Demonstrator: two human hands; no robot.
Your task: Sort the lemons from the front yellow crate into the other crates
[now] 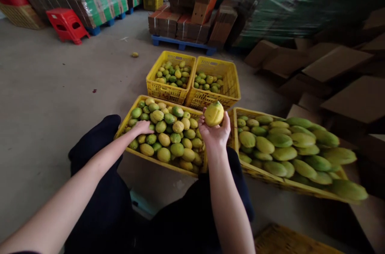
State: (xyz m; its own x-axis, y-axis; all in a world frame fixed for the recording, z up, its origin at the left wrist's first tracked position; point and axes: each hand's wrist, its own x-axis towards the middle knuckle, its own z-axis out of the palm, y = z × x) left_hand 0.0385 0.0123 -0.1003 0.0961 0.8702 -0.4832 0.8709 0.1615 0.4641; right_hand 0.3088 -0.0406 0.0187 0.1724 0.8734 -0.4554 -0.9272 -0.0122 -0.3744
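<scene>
My right hand (215,130) holds up a yellow papaya (213,114) with a greenish top, fingers and thumb around its lower part. It is above the right end of a yellow crate (164,162) filled with small, rounded green and yellow papayas (164,139). On the left side of that crate, my left hand (142,128) reaches in among the fruit. Its fingers curl down onto a papaya there, and the fingertips are partly hidden. To the right stands another yellow crate (270,177), heaped with larger, longer green papayas (279,140).
Two more yellow crates (168,93) with small papayas stand just beyond. A loose fruit (135,54) lies on the floor, and a red stool (66,25) stands far left. Flattened cartons (333,61) pile up at right; a blue pallet (183,44) carries stacked boxes behind.
</scene>
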